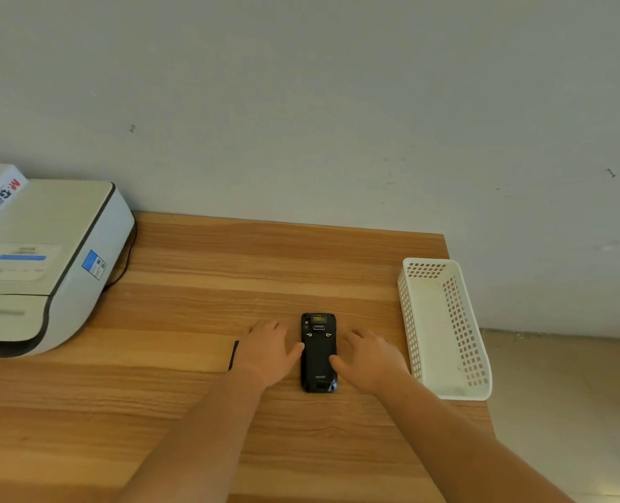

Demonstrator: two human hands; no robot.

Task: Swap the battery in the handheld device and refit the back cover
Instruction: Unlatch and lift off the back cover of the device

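Observation:
A black handheld device (317,352) lies face down on the wooden table (199,270), its back cover on, with two latches near its top end. My left hand (270,352) rests flat on the table just left of it, thumb touching the device's left edge. My right hand (368,359) lies flat on the right side, thumb against the device's right edge. Both hands have fingers spread and hold nothing. A thin black flat piece (234,355) pokes out from under my left hand's outer side; most of it is hidden.
A white perforated plastic basket (446,332) stands at the table's right edge, with nothing visible in it. A large white printer (43,263) with a black cable fills the back left, a box on top of it. The grey wall runs behind the table.

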